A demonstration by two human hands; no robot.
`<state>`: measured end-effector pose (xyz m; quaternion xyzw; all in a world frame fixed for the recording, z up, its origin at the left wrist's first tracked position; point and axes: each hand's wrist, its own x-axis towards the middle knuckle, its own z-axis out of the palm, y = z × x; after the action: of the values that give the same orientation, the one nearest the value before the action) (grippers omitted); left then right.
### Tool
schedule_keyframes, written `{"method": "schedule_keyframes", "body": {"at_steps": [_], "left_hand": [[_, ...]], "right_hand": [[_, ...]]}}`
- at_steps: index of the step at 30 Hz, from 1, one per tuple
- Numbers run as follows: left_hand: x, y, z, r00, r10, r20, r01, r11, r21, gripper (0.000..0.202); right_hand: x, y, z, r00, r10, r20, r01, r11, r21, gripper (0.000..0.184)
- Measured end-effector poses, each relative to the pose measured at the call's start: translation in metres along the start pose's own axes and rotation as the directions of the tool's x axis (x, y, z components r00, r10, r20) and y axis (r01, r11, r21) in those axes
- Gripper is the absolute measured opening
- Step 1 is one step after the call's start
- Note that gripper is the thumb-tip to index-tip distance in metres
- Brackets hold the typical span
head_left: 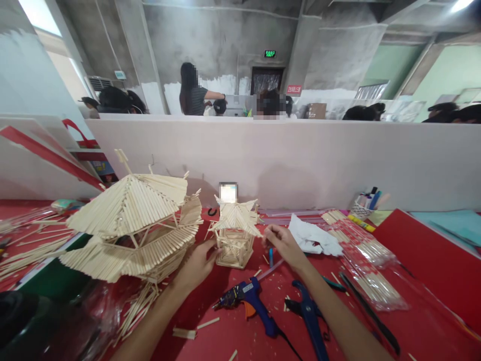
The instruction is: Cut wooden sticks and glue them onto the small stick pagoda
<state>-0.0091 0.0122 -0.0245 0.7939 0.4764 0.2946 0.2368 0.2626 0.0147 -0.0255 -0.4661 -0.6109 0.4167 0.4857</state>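
Note:
A small pavilion model (pixel 236 220) of pale wooden sticks stands upright on the red table in front of me. My left hand (pixel 199 263) grips its left side near the base, thumb and fingers closed at a post. On the other side my right hand (pixel 281 240) is beside the right roof corner, its fingers bent into a pinch; whatever is between the fingertips is hidden. Below the model lies a blue glue gun (pixel 250 301) with a clear glue stick in its rear. A blue-handled cutter (pixel 310 321) rests under my right forearm.
Close by on the left is a larger two-tiered stick pavilion (pixel 131 220). Loose sticks (pixel 141 306) are scattered below it. To the right are white tissue (pixel 313 235), bagged sticks (pixel 370 271), a black bar (pixel 370 313) and a pen holder (pixel 364 203). A white partition (pixel 300 160) stands behind.

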Motion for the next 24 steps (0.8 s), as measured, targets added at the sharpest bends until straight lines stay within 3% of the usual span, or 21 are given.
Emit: {"method": "schedule_keyframes", "body": {"at_steps": [2,4,8,10,11,14,16,20,24], "left_hand": [[0.001,-0.004,-0.003,0.999,-0.001,-0.032,0.002,0.999,0.035,0.026],[0.002,-0.004,-0.008,1.000,-0.003,-0.031,0.006,0.995,0.096,0.025],[-0.005,0.013,-0.025,0.991,-0.136,0.019,0.119,0.918,0.378,0.021],[-0.010,0.030,-0.033,0.963,-0.252,0.100,0.173,0.857,0.486,0.024],[-0.013,0.040,-0.036,0.957,-0.249,0.150,0.148,0.862,0.486,0.025],[-0.020,0.066,-0.038,0.948,-0.104,0.302,0.019,0.962,0.274,0.011],[-0.022,0.078,-0.035,0.945,-0.027,0.327,-0.015,0.992,0.127,0.014],[-0.025,0.084,-0.027,0.965,0.024,0.260,-0.014,0.999,-0.043,0.017],[-0.027,0.082,-0.022,0.990,0.075,0.123,-0.061,0.992,-0.111,0.018]], "right_hand": [[-0.002,-0.005,-0.001,1.000,0.010,0.027,-0.010,1.000,0.001,0.032],[-0.005,-0.011,-0.003,0.991,0.035,0.131,-0.033,0.999,-0.020,0.026],[-0.019,-0.025,0.003,0.884,0.142,0.446,-0.146,0.989,-0.026,0.015],[-0.027,-0.032,0.012,0.843,0.144,0.518,-0.151,0.988,-0.030,0.015],[-0.030,-0.036,0.017,0.835,0.131,0.535,-0.136,0.990,-0.032,0.014],[-0.037,-0.040,0.030,0.805,0.080,0.588,-0.148,0.987,0.068,0.019],[-0.039,-0.039,0.032,0.790,0.035,0.612,-0.192,0.962,0.193,0.028],[-0.038,-0.031,0.022,0.776,-0.014,0.630,-0.264,0.900,0.345,0.039],[-0.036,-0.024,0.011,0.692,-0.054,0.719,-0.339,0.856,0.390,0.057]]}}
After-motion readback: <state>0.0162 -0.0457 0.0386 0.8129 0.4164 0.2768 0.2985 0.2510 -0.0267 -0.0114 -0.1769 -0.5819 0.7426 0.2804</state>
